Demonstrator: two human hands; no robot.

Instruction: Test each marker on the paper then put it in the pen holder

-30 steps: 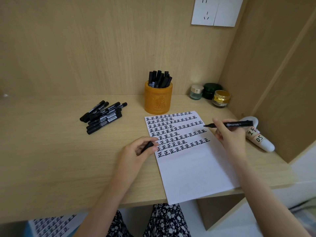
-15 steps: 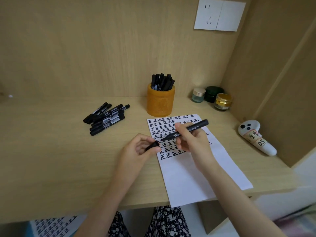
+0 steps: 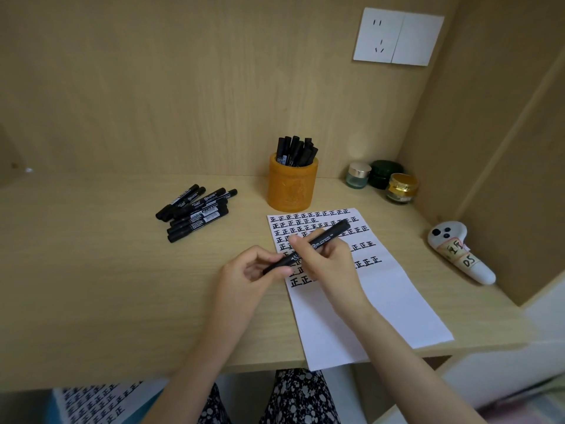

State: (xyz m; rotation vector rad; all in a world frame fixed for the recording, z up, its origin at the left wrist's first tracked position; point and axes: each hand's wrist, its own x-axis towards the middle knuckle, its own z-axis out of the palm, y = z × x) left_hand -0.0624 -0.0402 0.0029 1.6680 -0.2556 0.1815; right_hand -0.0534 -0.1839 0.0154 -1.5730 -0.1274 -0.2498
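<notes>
Holding one black marker (image 3: 324, 237) in both hands, slanted just above the paper (image 3: 385, 304) near the middle of the surface (image 3: 107, 286). Clamping the barrel in the grip of the right hand (image 3: 330, 264), fingers curled round it. Pinching the marker's lower end, the one nearer the front edge, in the grip of the left hand (image 3: 244, 270), thumb and fingertips closed on it. Looks like the capping step, ahead of the drop into the pen holder; cannot tell the cap's seating, hidden behind the fingers.

To do it well: keep cap and barrel in one straight line, press the two hands together until firmly home, and keep the tip off skin and sheet. Then let go with the left grip, carry the marker in the right toward the back edge, and lower it upright into the orange pen holder (image 3: 292, 191), just beyond the far end of the paper. Aim for a gap among the standing markers (image 3: 295, 153) crowding it, and go in gently to avoid tipping the holder.

Showing rows of black test marks on the paper's far half, blank on the near half, overhanging the front edge. Next in line, probably: the loose markers (image 3: 195, 214) piled left of the holder. Steer clear of the small jars (image 3: 382, 179) in the back right corner and the white controller (image 3: 458, 252) by the right edge.
</notes>
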